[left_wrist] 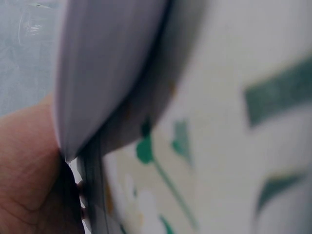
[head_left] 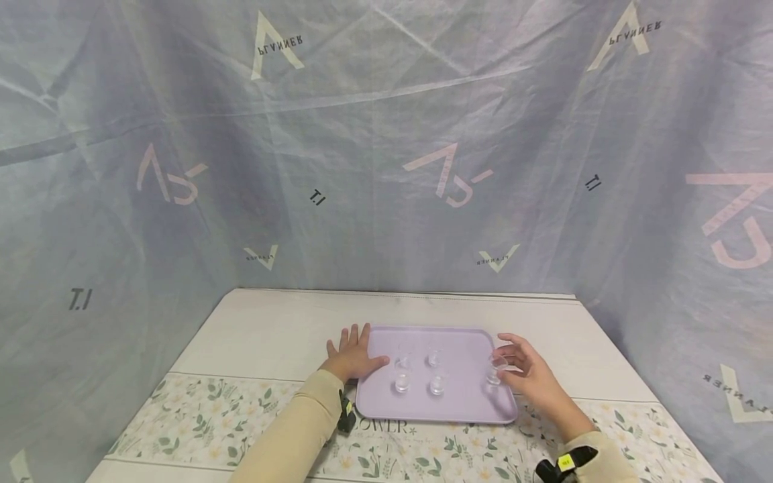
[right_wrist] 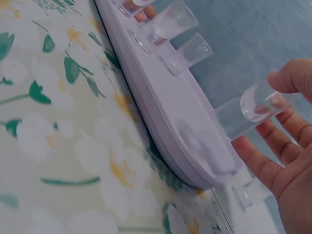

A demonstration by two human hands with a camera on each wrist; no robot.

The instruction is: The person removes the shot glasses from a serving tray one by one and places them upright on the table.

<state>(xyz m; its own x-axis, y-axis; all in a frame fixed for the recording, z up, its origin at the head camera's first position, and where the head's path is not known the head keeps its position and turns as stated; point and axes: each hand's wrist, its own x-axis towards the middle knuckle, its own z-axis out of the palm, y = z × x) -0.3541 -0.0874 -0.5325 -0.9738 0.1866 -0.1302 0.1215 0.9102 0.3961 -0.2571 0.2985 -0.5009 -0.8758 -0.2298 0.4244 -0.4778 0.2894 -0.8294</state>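
A lilac tray (head_left: 465,402) lies on the table, with several clear shot glasses (head_left: 437,384) standing on its left and middle part. My left hand (head_left: 353,359) rests at the tray's left edge, fingers spread and straight, thumb over the tray surface. In the left wrist view the palm side of that hand (left_wrist: 24,165) shows beside the tray's blurred edge (left_wrist: 97,63). Over the tray's right end my right hand (head_left: 531,376) pinches another clear shot glass (right_wrist: 253,109) between thumb and fingers. Whether this glass touches the tray, I cannot tell.
A white cloth with a flowered band (head_left: 241,409) covers the table. Grey-blue curtains (head_left: 362,168) with printed letters hang behind and on both sides. In the right wrist view a faint glass-like shape (right_wrist: 249,192) shows beyond the tray's corner.
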